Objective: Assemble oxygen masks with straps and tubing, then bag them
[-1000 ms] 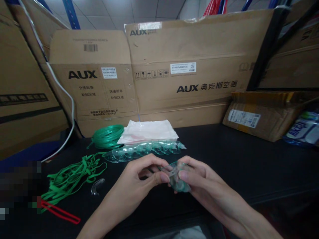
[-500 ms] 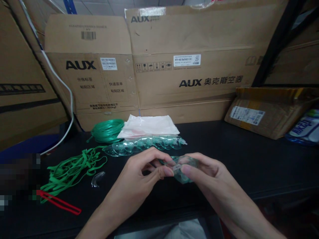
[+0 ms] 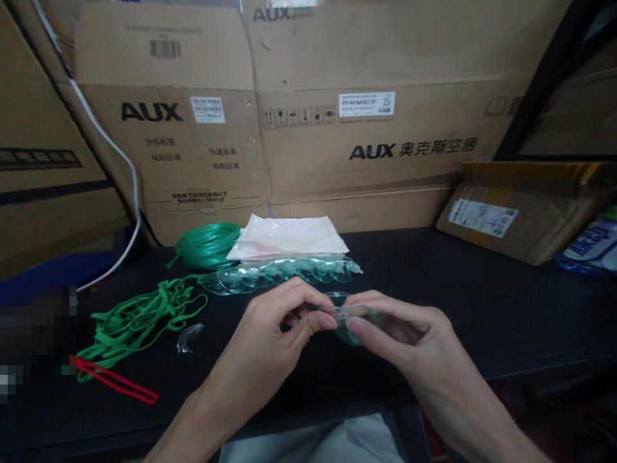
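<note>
A clear green oxygen mask (image 3: 353, 334) is up in front of me, over the black table. My right hand (image 3: 407, 325) is closed on its right side, thumb in front and fingers behind. From the left, my left hand (image 3: 282, 331) pinches the mask's near edge between thumb and forefinger. A small pale metal strip (image 3: 342, 315) shows on the mask between my two thumbs; whether my left fingertips grip the strip too, I cannot tell. Behind my hands lies a row of nested clear green masks (image 3: 270, 273). Small thin metal strips (image 3: 189, 337) lie left of my left forearm.
Green elastic cord (image 3: 144, 318) lies tangled at left, beside a red band (image 3: 118, 381). Coiled green tubing (image 3: 207, 245) and white plastic bags (image 3: 292, 236) sit behind the masks. Large cardboard (image 3: 308, 148) walls the back; a taped carton (image 3: 501, 212) stands at right.
The mask has turned a little in my fingers, so its rounded rim shows more. Both hands stay closed on it. The whole view has tipped slightly downward.
</note>
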Demonstrator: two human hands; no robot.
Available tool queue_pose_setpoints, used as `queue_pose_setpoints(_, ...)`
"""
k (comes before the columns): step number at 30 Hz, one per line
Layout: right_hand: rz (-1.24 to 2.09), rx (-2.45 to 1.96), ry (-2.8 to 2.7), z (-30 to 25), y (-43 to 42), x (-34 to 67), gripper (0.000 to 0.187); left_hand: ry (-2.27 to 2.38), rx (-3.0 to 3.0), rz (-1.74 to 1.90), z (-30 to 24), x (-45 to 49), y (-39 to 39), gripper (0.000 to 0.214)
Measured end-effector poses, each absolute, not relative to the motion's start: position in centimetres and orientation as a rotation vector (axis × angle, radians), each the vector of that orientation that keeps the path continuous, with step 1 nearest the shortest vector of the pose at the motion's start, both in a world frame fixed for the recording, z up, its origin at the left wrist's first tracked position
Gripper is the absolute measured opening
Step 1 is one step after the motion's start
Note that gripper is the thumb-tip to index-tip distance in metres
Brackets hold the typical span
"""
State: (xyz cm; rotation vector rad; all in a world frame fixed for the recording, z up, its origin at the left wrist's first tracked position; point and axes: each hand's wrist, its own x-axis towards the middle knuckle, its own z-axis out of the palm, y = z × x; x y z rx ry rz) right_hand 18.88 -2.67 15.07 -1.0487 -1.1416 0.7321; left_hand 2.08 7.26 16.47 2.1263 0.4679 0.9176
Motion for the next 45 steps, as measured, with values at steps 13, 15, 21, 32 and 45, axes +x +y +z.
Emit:
queue_pose_setpoints(13,0.906,-1.03,-1.233,15.2,-2.9,19.9,0.005,0.439,2.349,1.01,16.5,1.9,6.4,0.012)
queue_pose_setpoints(15,0.955,-1.036,-1.23,15.4,-3.1,19.9,0.004,0.39,2.374,1.049,16.5,1.8,6.3,0.012)
queue_pose_setpoints(21,1.112,-0.963,-1.163,15.5,-3.5,20.8,0.005,0.204,2.444,1.137,17.1,1.7,5.7,0.016)
queue_pose_setpoints(32,1.118,-0.849,-1.221,15.2,-3.2,20.9,0.003,0.093,2.581,1.062,17.5,1.1,5.6,0.014)
queue_pose_setpoints(45,1.215,-0.52,-1.249,14.7,-3.3,20.3,0.017,-0.214,2.397,1.004,18.2,0.5,6.7,0.026)
